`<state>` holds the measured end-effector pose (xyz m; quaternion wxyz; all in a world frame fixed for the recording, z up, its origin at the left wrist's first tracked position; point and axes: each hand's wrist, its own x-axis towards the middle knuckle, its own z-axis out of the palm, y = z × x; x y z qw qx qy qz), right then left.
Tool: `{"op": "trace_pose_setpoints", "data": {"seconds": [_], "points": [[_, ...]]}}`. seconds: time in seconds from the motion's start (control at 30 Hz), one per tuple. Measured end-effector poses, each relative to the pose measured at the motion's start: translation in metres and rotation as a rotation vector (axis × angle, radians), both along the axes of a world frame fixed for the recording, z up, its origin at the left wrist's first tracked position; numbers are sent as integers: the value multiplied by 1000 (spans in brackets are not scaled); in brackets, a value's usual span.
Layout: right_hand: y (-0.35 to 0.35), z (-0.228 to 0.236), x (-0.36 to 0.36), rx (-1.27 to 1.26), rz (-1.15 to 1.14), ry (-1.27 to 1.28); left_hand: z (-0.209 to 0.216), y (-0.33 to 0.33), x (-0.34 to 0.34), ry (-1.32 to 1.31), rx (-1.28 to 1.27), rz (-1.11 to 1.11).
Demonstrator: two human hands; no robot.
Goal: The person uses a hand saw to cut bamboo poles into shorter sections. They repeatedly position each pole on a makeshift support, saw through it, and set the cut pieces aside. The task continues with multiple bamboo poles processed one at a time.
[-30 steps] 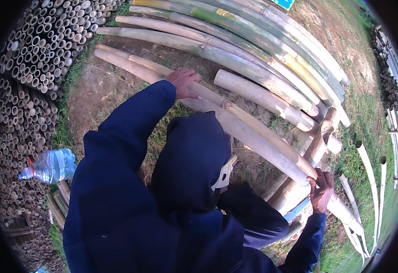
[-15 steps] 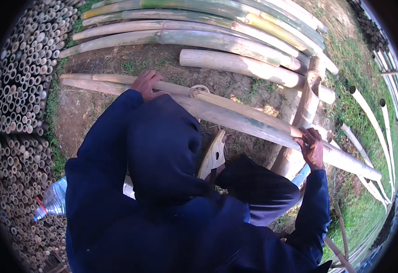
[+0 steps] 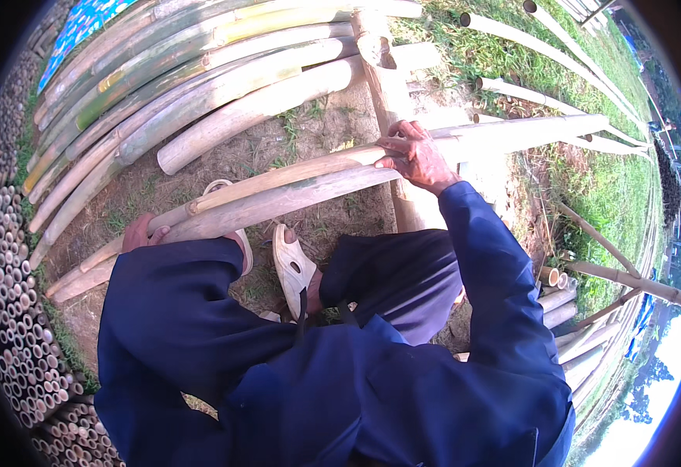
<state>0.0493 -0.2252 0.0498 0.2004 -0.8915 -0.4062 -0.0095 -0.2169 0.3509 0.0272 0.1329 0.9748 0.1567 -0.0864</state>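
A long pale bamboo pole (image 3: 286, 199) lies slantwise across my front, rising toward the far right. A second narrow bamboo length (image 3: 309, 166) runs close along its far side. I cannot tell whether these are two pieces or one split pole. My left hand (image 3: 142, 233) is closed around the bamboo near its left part, its lower side hidden by my dark sleeve or knee. Farther right, my right hand (image 3: 422, 159) grips the bamboo from above with bent fingers. Below the pole is my foot in a pale sandal (image 3: 294, 265); the other sandal (image 3: 244, 251) shows partly behind the bamboo.
A thick bamboo crosspiece (image 3: 383, 93) passes beneath the pole near my right hand. Several green and yellow bamboo poles (image 3: 224, 66) lie side by side beyond. Stacked cut bamboo (image 3: 14, 303) lines the left. More poles (image 3: 558, 58) lie on grass at right.
My view has swung to the right, so the poles appear shifted left and tilted up to the right. Both hands remain on the bamboo; the right hand's fingers have shifted.
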Motion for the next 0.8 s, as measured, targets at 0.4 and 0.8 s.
{"op": "trace_pose_setpoints", "data": {"seconds": [0.4,0.8], "points": [[-11,-12,-1,-188,23,-31,39,11,48,478,20,-49],[-17,-22,7,-138,157,-126,51,-255,203,186,12,-750]]}}
